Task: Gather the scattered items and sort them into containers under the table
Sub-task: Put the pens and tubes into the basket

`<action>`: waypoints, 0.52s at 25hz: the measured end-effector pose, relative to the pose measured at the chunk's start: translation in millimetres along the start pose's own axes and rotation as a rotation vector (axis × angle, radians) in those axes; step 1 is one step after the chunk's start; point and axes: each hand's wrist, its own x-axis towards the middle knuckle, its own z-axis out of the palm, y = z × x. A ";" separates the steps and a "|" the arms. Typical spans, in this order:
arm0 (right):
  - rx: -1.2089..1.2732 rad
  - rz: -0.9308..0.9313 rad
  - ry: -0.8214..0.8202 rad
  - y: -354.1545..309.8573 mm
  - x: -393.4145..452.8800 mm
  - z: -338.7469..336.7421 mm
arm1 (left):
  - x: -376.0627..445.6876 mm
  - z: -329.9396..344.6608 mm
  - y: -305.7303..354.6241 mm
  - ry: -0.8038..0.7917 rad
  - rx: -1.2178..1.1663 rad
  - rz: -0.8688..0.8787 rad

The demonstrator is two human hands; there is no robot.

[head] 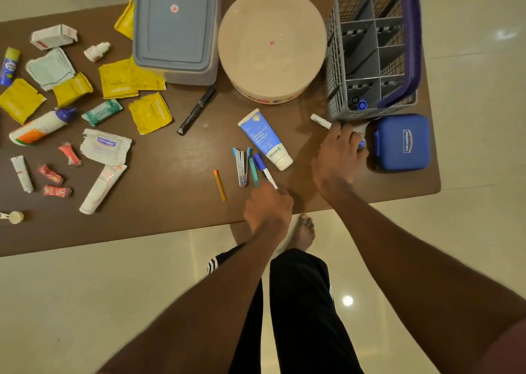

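On the brown table (170, 220), my left hand (267, 207) pinches the near end of a blue and white pen (263, 167) that lies beside a stapler (241, 168) and a teal stick (253, 173). My right hand (338, 157) curls its fingers over a white marker with a blue cap (320, 121), just in front of the grey compartment basket (370, 54) with a purple handle. Two blue-capped items (359, 103) stand in the basket's near left compartment. A blue face wash tube (266, 140) lies between my hands.
A grey-lidded box (175, 26) and a round beige container (271, 43) stand at the back. A blue Hansaplast case (402, 143) sits right of my right hand. A black marker (196, 111), a yellow pencil (219, 185), yellow sachets (149, 113), tubes and packets cover the left half.
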 end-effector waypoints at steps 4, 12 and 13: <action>0.068 -0.059 -0.038 2.3 -5.1 2.0 | 1.0 -3.7 -6.8 0.038 0.001 -0.014; 1.017 0.224 -0.331 14.7 -33.3 -5.0 | -17.3 -10.5 -9.3 0.162 -0.155 0.038; 1.154 0.265 -0.375 16.0 -37.6 -11.2 | -22.1 -11.5 -11.0 0.193 -0.177 0.074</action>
